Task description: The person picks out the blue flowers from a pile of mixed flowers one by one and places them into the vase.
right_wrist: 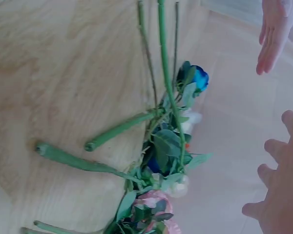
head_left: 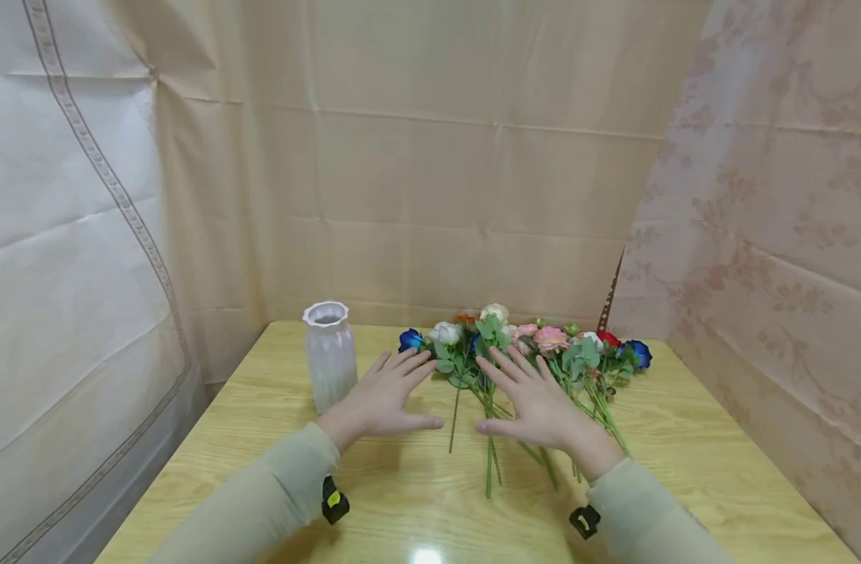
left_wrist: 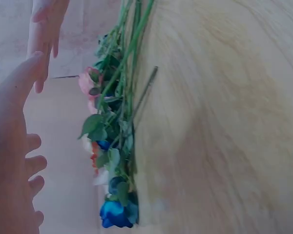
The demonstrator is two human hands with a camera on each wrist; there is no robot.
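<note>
Left hand (head_left: 391, 397) and right hand (head_left: 541, 403) hover over the table (head_left: 684, 446), fingers spread wide, grasping nothing. Flowers (head_left: 551, 338) lie bunched just beyond; a pale vase (head_left: 330, 362) stands upright, left of both.

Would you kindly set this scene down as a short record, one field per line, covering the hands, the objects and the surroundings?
Left hand: raised, fingers spread, holding nothing
Right hand: raised, fingers spread, holding nothing
Vase: pale, upright, left of the flowers, none standing in it
Flower colours: blue, white, pink, red, orange
Flower arrangement: lying loose, partly overlapping, stems mostly toward the person
Table: light wood grain
Backdrop: creased beige cloth
</note>
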